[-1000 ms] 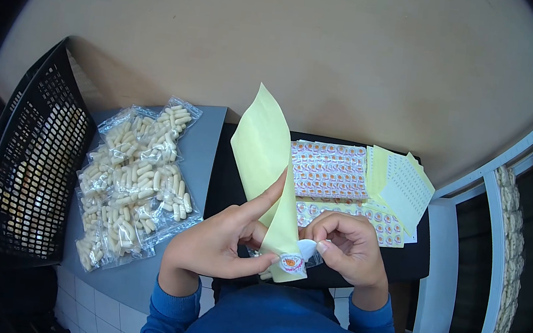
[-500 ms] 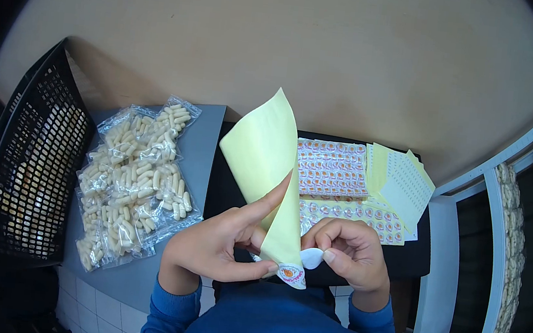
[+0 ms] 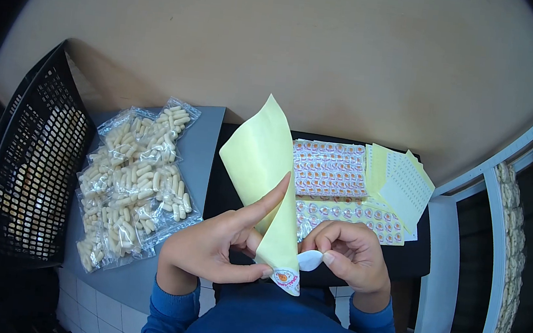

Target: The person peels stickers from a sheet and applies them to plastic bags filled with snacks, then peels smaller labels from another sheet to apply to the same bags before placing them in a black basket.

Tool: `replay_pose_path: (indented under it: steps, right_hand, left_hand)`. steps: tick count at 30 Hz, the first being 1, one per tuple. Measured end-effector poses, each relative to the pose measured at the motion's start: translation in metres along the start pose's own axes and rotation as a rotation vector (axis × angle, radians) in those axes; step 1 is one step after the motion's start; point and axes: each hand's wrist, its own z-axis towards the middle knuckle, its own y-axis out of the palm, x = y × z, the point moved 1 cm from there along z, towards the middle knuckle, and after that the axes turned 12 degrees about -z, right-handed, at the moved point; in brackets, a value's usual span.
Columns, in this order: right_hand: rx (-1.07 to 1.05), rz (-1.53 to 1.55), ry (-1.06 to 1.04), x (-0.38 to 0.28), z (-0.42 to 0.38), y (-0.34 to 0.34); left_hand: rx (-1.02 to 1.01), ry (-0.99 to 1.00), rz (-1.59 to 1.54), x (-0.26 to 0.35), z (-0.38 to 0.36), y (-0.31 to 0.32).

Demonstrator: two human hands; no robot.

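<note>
A yellow-backed sticker sheet (image 3: 258, 156) is curled in my left hand (image 3: 219, 243), with the thumb pressing near its lower corner, where a printed round sticker shows. My right hand (image 3: 355, 254) pinches the edge of a round sticker (image 3: 310, 260), its white back facing me. The sticker's other edge meets the sheet; whether it still clings there is hard to see. Behind my right hand lie printed sticker sheets (image 3: 331, 170) on the black surface, showing rows of small round labels.
Clear plastic bags of pale, capsule-shaped pieces (image 3: 138, 185) lie on the grey table (image 3: 202, 134) at left. A black mesh basket (image 3: 36, 162) stands beside them. Partly used sheets (image 3: 401, 181) are stacked at right, near a white metal frame (image 3: 494, 255).
My right hand has kept its pinch while more of the round sticker's white back shows. The sheet's lower corner has shifted slightly left and down.
</note>
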Motion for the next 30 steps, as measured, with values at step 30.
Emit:
replay_pose_path:
  steps: [30]
  right_hand:
    - [0.665,-0.327,-0.091,0.066,-0.022,-0.042]
  left_hand:
    - [0.839,0.331,0.083,-0.165,0.072,-0.052]
